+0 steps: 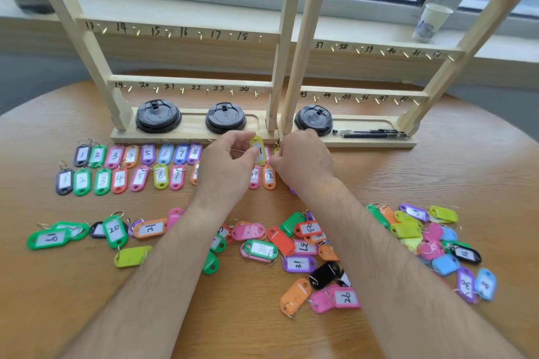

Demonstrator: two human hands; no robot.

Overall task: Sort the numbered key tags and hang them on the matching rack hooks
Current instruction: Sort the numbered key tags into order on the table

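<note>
Basically, left hand [224,160] pinched the yellow plastic key tag [257,148] upright over the sorted rows of coloured tags [131,167], likely to read its number; right hand [303,159] curled beside it, grip unclear; pale wooden rack [192,130] hooks bare.

Left hand [226,160] pinches yellow tag [257,150] upright; right hand [300,159] just beside it.
</note>
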